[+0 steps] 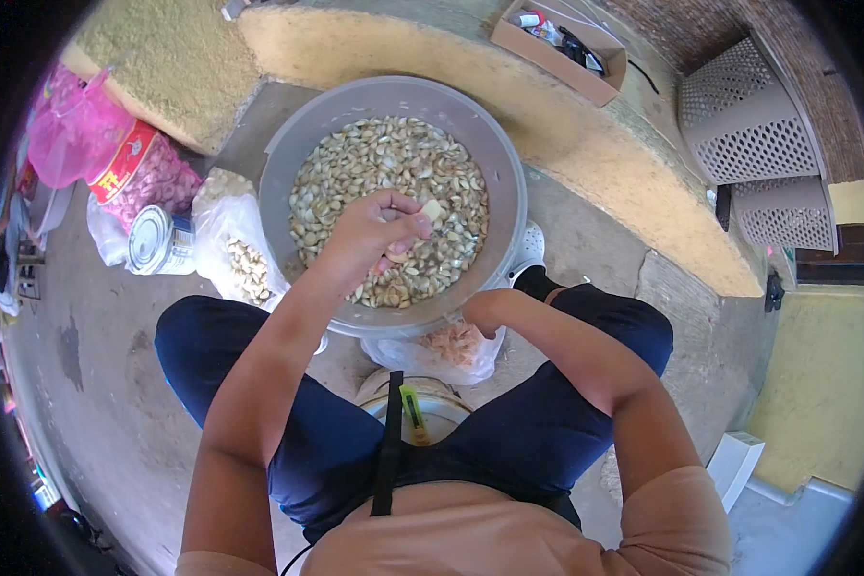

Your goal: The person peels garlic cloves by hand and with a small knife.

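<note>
A large grey tub [514, 192] holds many pale garlic cloves [355, 158] in what looks like water. Over it, my left hand [379, 230] pinches a pale clove [432, 209] between thumb and fingertips. Beyond the tub's near right rim, my right hand [487, 309] hangs low with its wrist bent, its fingers hidden from view. Just below that hand, a clear plastic bag [480, 363] contains pinkish-brown peelings [451, 343]. Left of the tub, a white plastic bag [223, 226] lies open with more cloves [248, 269] inside.
A can [163, 240] and a pink-filled bag with a red label [125, 163] stand at the left. On a low yellow ledge [586, 178] sits a cardboard box [557, 53]. A yellow-green cutter [414, 415] rests between my legs, and perforated baskets [758, 125] are at the right.
</note>
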A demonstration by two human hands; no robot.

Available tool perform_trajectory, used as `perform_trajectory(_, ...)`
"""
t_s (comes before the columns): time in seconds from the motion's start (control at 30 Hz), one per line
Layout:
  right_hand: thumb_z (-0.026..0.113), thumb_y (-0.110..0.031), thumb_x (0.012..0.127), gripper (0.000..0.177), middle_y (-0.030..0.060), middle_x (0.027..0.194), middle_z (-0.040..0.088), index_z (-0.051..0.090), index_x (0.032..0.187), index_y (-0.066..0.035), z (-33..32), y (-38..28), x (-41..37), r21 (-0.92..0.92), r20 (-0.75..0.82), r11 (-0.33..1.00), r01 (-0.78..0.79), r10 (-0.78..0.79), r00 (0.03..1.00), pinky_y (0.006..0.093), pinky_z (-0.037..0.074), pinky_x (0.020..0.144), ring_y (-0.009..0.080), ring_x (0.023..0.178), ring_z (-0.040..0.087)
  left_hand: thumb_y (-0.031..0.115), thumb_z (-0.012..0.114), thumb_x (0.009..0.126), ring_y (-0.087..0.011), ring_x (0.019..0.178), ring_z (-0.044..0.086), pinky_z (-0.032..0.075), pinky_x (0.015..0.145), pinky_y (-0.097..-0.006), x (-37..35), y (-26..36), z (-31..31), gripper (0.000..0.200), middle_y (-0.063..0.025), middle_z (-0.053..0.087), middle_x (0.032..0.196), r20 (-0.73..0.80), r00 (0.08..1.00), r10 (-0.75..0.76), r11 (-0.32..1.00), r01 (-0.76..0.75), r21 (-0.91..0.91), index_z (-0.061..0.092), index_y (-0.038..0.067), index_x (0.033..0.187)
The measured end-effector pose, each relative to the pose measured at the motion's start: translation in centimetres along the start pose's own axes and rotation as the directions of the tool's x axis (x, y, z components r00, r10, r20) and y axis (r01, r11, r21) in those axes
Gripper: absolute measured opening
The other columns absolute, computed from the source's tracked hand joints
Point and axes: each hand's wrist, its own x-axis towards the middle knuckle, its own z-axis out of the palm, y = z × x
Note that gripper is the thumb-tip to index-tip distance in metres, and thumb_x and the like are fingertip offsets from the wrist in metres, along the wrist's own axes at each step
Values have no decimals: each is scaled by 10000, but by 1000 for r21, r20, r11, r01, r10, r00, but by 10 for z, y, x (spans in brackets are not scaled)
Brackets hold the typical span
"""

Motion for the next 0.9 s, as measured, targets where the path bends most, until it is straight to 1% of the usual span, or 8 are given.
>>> perform_trajectory(0.03,644,-115,587,250,121,743,623,638,831,-57,-2,0,-2,-26,9,999,19,-19,1000,357,463,632,264,726,602,97,607,727,-28,471,408,286,325,-156,0,0,0,243,-58,577,704,-3,1000,2,1000,-2,5,508,-33,907)
perform_trajectory(0.13,639,-170,653,272,138,806,620,617,888,-35,-23,15,-23,189,-475,972,141,-35,879,335,458,669,259,774,596,89,569,776,-25,478,395,285,321,-148,-1,3,0,211,-88,580,772,12,1000,-18,999,17,47,496,-24,938)
perform_trajectory(0.2,590,-172,733,250,123,827,620,599,911,4,-64,4,-55,524,-594,819,233,155,790,338,472,679,243,769,598,92,565,781,-28,477,398,290,328,-152,-1,2,0,222,-85,585,765,13,1000,-9,998,8,67,508,-31,956)
perform_trajectory(0.27,543,-203,809,245,78,826,612,574,952,-6,-84,-2,-73,758,-652,241,607,228,723,288,475,648,173,746,589,96,563,784,-31,476,403,294,335,-157,-1,3,2,229,-78,587,753,-1,1000,-6,996,6,92,520,-34,968)
perform_trajectory(0.37,544,-198,828,256,46,813,599,544,991,-1,-104,-18,-100,630,-705,-132,766,317,634,238,467,629,109,741,567,99,564,787,-32,475,411,300,345,-164,-2,6,7,225,-61,588,733,-50,999,-3,990,10,140,541,-31,969)
perform_trajectory(0.57,603,-112,780,258,62,796,601,536,987,25,-101,-23,-95,553,-771,86,829,429,470,215,464,606,94,696,565,104,580,781,-31,478,443,321,362,-167,1,-2,8,196,-33,592,700,-114,986,121,951,-82,298,597,-7,941)
perform_trajectory(0.77,615,-114,771,236,71,784,601,550,944,33,-102,-25,-95,542,-760,90,835,476,442,212,464,590,92,679,567,93,617,733,-63,519,503,404,487,-210,3,-7,8,176,-52,606,661,-128,946,299,848,-202,490,630,3,884)
perform_trajectory(0.9,608,-102,768,236,74,790,601,547,944,44,-98,-26,-88,535,-770,220,815,524,364,221,472,613,104,704,578,77,622,703,-98,563,553,438,539,-233,6,-16,5,147,-76,616,667,-110,878,466,757,-331,564,628,-4,826)
